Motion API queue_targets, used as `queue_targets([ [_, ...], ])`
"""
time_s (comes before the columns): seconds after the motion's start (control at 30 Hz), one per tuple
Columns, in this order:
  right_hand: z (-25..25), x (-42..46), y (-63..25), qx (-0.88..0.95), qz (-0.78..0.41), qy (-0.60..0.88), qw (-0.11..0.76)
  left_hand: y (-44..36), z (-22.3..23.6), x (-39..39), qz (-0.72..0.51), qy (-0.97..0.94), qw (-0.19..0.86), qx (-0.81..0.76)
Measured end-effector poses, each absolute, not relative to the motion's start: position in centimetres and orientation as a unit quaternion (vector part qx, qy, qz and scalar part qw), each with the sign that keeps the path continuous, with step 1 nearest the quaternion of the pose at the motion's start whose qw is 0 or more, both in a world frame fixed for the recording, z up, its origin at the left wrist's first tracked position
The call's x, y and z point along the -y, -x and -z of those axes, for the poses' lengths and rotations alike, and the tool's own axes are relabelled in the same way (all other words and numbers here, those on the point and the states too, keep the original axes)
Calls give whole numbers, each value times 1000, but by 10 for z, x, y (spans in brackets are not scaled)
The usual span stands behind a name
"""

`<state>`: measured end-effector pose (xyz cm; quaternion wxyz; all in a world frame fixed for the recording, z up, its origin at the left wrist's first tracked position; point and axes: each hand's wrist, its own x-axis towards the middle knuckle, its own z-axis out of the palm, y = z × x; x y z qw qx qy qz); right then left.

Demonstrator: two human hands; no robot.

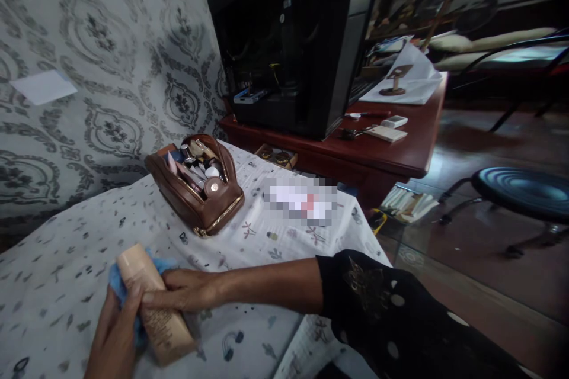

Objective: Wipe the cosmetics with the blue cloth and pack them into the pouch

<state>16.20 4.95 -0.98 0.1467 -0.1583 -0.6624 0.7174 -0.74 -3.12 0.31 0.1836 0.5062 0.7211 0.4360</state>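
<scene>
A beige cosmetic tube [166,331] with small print lies tilted between my two hands, low on the left side of the head view. Behind and beneath it bunches a blue cloth [116,282]. My left hand [113,328] presses the cloth against the tube's left side, its thumb along the tube's edge. From the right, my right hand [189,290] grips the tube's middle, thumb across the front and fingers behind. Beyond my hands stands an unzipped brown toiletry bag [178,204], filled with small cosmetics.
Printed white fabric [249,320] covers the surface under the bag. A blurred-out item [302,201] lies right of it. Farther back, a large black cabinet [284,53] stands on a red-brown desk [409,154]. A round black stool [524,192] is at the right.
</scene>
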Motion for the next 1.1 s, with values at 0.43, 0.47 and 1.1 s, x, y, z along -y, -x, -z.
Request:
queue_targets([
  [0.43, -2, -58, -171, 685, -642, 220, 266, -9, -57, 20, -439, -559, 224, -667],
  [0.47, -2, -59, -170, 660, -657, 211, 299, -5, -64, 19, -397, -593, 230, -662],
  [1.1, 18, -74, -162, 560, -715, 208, 362, -2, -24, 23, -130, -764, -161, -611],
])
